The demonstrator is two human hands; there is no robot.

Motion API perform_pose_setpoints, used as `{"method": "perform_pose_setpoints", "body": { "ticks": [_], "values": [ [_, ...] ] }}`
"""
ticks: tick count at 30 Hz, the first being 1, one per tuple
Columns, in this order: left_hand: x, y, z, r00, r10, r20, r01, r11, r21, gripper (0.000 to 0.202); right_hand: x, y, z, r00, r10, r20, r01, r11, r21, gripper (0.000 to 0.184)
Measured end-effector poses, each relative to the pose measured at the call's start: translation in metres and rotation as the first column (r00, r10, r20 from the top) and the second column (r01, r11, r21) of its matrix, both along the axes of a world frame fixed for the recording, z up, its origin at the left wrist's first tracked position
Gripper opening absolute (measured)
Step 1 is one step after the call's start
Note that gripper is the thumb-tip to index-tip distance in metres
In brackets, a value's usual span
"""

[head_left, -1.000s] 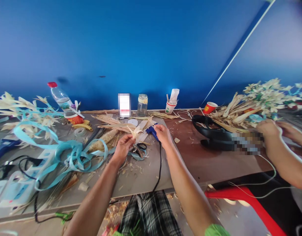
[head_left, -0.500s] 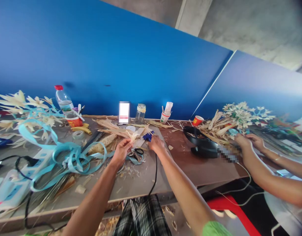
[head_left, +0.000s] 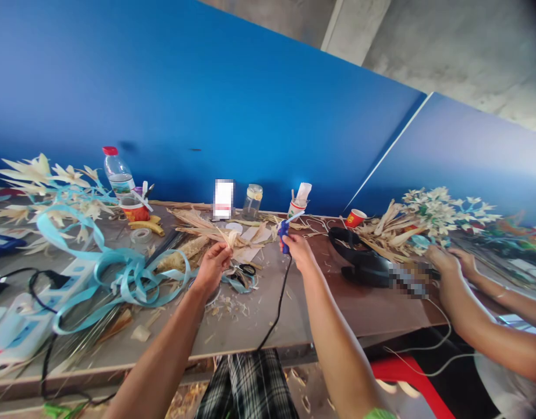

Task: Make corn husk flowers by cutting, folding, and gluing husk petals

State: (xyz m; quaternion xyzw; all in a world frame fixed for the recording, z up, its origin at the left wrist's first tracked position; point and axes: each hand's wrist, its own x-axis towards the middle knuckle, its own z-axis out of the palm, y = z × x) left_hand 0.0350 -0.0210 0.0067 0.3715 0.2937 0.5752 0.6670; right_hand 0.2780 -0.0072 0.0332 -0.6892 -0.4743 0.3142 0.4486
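Note:
Between the fingers of my left hand [head_left: 216,263] is a small pale husk petal piece [head_left: 230,237], pinched and pointing up. My right hand [head_left: 298,249] is wrapped round a blue hot glue gun [head_left: 284,234], raised over the table with a white glue stick out of its back. A black cord [head_left: 278,314] runs from the gun down past the table edge. Black-handled scissors [head_left: 247,269] lie just right of my left hand. Dried corn husks [head_left: 198,221] and white paper pieces [head_left: 248,251] lie behind both hands.
Blue ribbon [head_left: 132,279], a power strip [head_left: 45,320] and pale husk flowers [head_left: 41,174] crowd the left. A water bottle [head_left: 119,177] and a glass jar [head_left: 252,203] stand at the back. On the right are a black headset-like object [head_left: 364,265] and a co-worker's hands [head_left: 444,262].
My right hand has lifted the glue gun and turned it more upright, moving right, away from my left hand. My left hand still pinches the petal piece. The view shifts slightly.

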Motion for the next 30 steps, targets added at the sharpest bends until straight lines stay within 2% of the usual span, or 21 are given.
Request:
{"method": "perform_pose_setpoints", "body": {
  "ticks": [2, 3, 5, 7, 9, 11, 16, 18, 22, 25, 27, 30],
  "values": [
    [0.000, 0.001, -0.003, 1.000, -0.017, 0.011, 0.017, 1.000, -0.002, 0.031, 0.004, -0.005, 0.006, 0.980, 0.024, -0.198, -0.006, 0.996, 0.091, 0.037],
    [0.000, 0.002, -0.004, 1.000, -0.023, 0.015, 0.023, 1.000, -0.003, 0.031, 0.005, -0.008, 0.010, 0.934, 0.056, -0.353, -0.002, 0.989, 0.150, 0.036],
    [0.001, 0.002, -0.005, 0.999, -0.028, 0.023, 0.028, 1.000, 0.002, 0.031, 0.004, -0.013, 0.015, 0.776, 0.171, -0.607, -0.025, 0.970, 0.242, 0.033],
    [0.001, 0.002, -0.005, 0.999, -0.025, 0.027, 0.025, 1.000, 0.009, 0.030, -0.001, -0.017, 0.018, 0.645, 0.296, -0.705, -0.117, 0.949, 0.291, 0.030],
    [0.001, 0.002, -0.004, 1.000, -0.020, 0.021, 0.019, 1.000, 0.003, 0.030, -0.008, -0.017, 0.016, 0.596, 0.375, -0.710, -0.221, 0.927, 0.304, 0.029],
    [0.001, 0.002, -0.002, 1.000, -0.023, 0.013, 0.023, 1.000, -0.010, 0.031, -0.017, -0.015, 0.010, 0.581, 0.402, -0.708, -0.282, 0.915, 0.289, 0.032],
    [-0.001, 0.001, 0.000, 0.999, -0.013, 0.053, 0.014, 1.000, -0.021, 0.029, -0.036, -0.009, -0.011, 0.519, 0.399, -0.755, -0.321, 0.910, 0.260, 0.037],
    [-0.001, 0.002, 0.000, 0.998, 0.000, 0.063, 0.002, 1.000, -0.024, 0.029, -0.037, -0.009, -0.015, 0.524, 0.415, -0.743, -0.328, 0.904, 0.274, 0.036],
    [-0.001, 0.003, 0.000, 0.998, 0.000, 0.068, 0.003, 0.999, -0.038, 0.029, -0.025, -0.014, -0.012, 0.573, 0.426, -0.700, -0.226, 0.903, 0.365, 0.039],
    [0.000, 0.003, 0.000, 0.998, 0.007, 0.060, -0.004, 0.999, -0.051, 0.030, -0.017, -0.018, -0.005, 0.580, 0.434, -0.690, -0.137, 0.886, 0.443, 0.035],
    [0.001, 0.003, 0.001, 0.999, 0.012, 0.042, -0.010, 0.998, -0.056, 0.030, -0.016, -0.020, -0.003, 0.594, 0.447, -0.669, -0.155, 0.879, 0.450, 0.031],
    [0.003, 0.002, 0.001, 1.000, 0.011, 0.026, -0.010, 0.999, -0.053, 0.030, -0.024, -0.022, -0.004, 0.605, 0.495, -0.623, -0.269, 0.864, 0.425, 0.029]
  ]
}}
